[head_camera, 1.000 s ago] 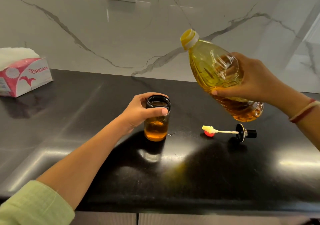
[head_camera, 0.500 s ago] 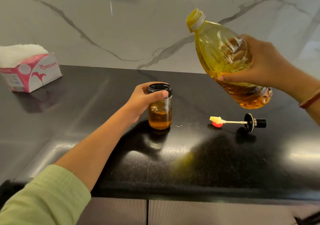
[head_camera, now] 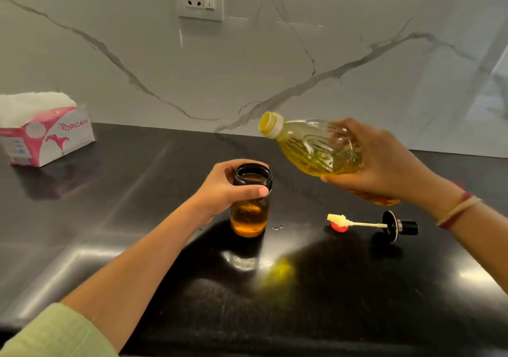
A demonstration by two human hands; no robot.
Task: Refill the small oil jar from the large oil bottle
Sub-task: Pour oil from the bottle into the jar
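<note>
Gripping hand, left [head_camera: 222, 189]: fingers and thumb curl round the open top of the small oil jar [head_camera: 249, 213], upright on the bench [head_camera: 132, 197], part-filled.
Right hand [head_camera: 382, 161]: wraps the large oil bottle [head_camera: 316, 151], tilted, neck above and just right of the jar, apart.
Brush lid [head_camera: 384, 224]: lies right of the jar.

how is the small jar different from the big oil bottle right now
The small jar stands upright on the counter, gripped by the left hand; the large bottle is held in the air by the right hand, tipped nearly sideways. The jar's rim is black, the bottle's neck yellow. The jar is smaller than the bottle. Both hold golden oil.
</note>
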